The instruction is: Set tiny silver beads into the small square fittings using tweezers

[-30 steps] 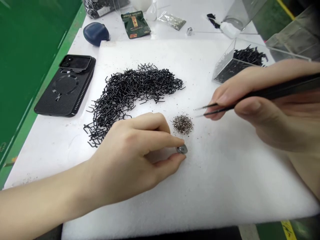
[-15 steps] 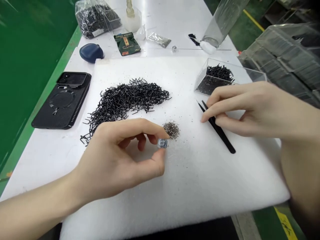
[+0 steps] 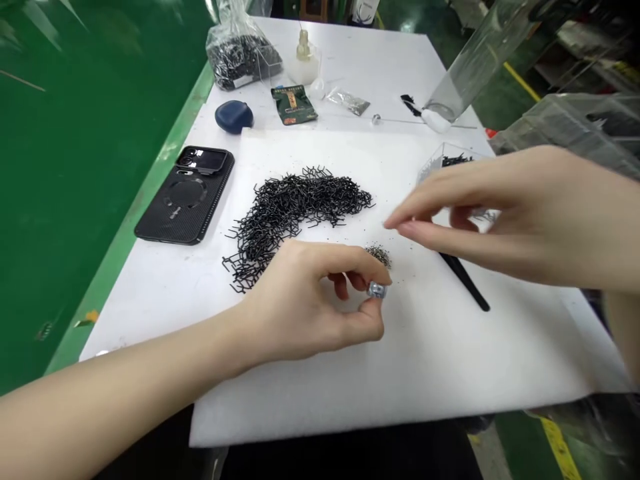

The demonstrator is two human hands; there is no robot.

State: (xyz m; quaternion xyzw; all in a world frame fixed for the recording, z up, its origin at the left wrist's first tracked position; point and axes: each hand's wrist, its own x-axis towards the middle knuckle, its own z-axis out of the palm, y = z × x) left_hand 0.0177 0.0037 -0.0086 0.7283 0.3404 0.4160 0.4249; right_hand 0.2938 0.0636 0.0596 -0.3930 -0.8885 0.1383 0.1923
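Note:
My left hand (image 3: 320,297) pinches a small silvery metal piece (image 3: 377,290) between thumb and index finger, above the white foam pad (image 3: 400,373). Just behind it lies a little heap of tiny metallic bits (image 3: 380,255), partly hidden by my fingers. My right hand (image 3: 480,213) hovers to the right, thumb and index tips pressed together; whatever they may hold is too small to make out. Below that hand the black tweezers (image 3: 467,283) lie on the pad, their tips covered from sight. A curved pile of bent black pins (image 3: 295,207) spreads behind my left hand.
A black phone (image 3: 187,193) lies at the left. Behind my right hand stands a clear box (image 3: 431,163) of black pins. Farther back are a blue case (image 3: 234,117), a green packet (image 3: 294,105), a bag of black parts (image 3: 240,57) and a clear cylinder (image 3: 465,73).
My right hand has lifted from beside the tweezers, its thumb and index tips now together. The metal piece in my left hand has turned slightly. The whole view has shifted.

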